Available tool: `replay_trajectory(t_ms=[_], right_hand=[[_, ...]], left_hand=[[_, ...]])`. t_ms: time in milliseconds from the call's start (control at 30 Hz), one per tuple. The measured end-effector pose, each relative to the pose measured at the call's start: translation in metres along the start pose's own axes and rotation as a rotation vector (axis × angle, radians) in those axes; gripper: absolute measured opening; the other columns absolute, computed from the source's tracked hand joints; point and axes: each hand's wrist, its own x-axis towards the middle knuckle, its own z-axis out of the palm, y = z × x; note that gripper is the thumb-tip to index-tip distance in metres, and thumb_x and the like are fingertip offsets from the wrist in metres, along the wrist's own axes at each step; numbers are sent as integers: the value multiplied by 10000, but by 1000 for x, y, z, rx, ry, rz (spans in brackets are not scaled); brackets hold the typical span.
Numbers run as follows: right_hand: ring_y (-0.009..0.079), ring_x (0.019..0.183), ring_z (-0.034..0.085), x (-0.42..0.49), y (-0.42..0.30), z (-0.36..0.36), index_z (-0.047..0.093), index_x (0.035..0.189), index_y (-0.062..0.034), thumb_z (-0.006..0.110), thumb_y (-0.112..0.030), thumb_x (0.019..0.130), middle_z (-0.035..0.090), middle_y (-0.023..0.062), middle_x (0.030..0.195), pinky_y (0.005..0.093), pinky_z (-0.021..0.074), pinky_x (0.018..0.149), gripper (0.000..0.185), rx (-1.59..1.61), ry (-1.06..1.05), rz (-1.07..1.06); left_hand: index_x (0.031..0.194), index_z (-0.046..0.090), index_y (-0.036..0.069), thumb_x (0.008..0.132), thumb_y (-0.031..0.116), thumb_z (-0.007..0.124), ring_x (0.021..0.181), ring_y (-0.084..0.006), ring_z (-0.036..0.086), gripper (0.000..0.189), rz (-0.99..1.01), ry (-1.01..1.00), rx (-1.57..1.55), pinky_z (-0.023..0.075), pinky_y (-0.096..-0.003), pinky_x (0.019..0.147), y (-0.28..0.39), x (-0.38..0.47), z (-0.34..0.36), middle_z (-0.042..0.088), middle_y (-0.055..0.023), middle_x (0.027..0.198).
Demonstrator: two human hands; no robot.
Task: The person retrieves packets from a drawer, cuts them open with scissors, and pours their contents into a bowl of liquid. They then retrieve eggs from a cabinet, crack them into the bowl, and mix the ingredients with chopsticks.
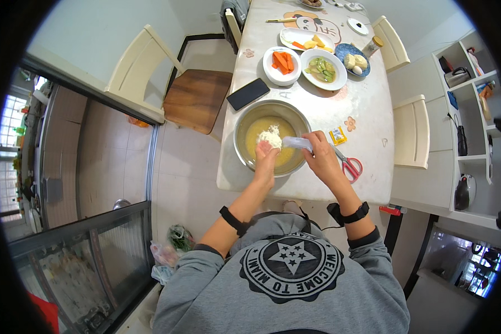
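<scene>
A steel mixing bowl (304, 121) at the table's near end holds a yellow, grainy liquid (254, 129). Over its near side is my left hand (266, 160), its palm partly turned up. White crumbly food (270, 137) lies at its fingertips; whether it rests on the fingers or on the liquid I cannot tell. My right hand (320, 153), at the bowl's right rim, grips a translucent plastic packet or container (298, 143), its far end pointing at the white food. Just right of that hand are red-handled scissors (352, 169) and a small yellow packet (337, 136).
Beyond the bowl sit a black smartphone (248, 94), a bowl of carrot pieces (267, 73), a plate of green slices (339, 83), an oblong plate (286, 35), a blue plate (365, 73) and a glass jar (373, 46). Chairs (198, 98) flank the table. Plastic bags (165, 254) lie on the floor.
</scene>
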Motion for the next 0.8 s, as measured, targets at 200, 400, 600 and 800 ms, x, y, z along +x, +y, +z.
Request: replay_trajectory(t_ms=[200, 400, 600, 800], right_hand=[[351, 911, 561, 11, -23, -2, 498, 1124, -37, 634, -22, 766, 521, 166, 1087, 389, 474, 761, 383, 32, -88, -212], [357, 1123, 493, 9, -32, 16, 346, 1345, -12, 641, -48, 782, 431, 205, 1283, 377, 419, 924, 636, 230, 400, -72], [367, 1175, 448, 7, -32, 31, 390, 1317, 7, 657, -156, 802, 446, 216, 1298, 411, 362, 992, 602, 144, 199, -264], [331, 1012, 509, 12, -22, 20, 525, 1094, -14, 642, -177, 808, 579, 161, 1021, 391, 437, 844, 349, 45, 63, -233]], left_hand=[[1091, 571, 57, 707, 74, 702, 814, -261, 566, 406, 959, -522, 1130, 452, -327, 700, 57, 6, -4, 597, -101, 895], [932, 597, 49, 697, 61, 712, 643, -266, 557, 262, 714, -417, 938, 443, -349, 583, 72, 10, 7, 586, -113, 763], [838, 589, 34, 731, 114, 689, 683, -307, 587, 166, 742, -463, 856, 450, -378, 580, 66, 13, 5, 606, -120, 758], [807, 589, 59, 648, 84, 672, 766, -296, 571, 182, 1062, -419, 1229, 456, -384, 612, 69, 8, 8, 591, -94, 797]])
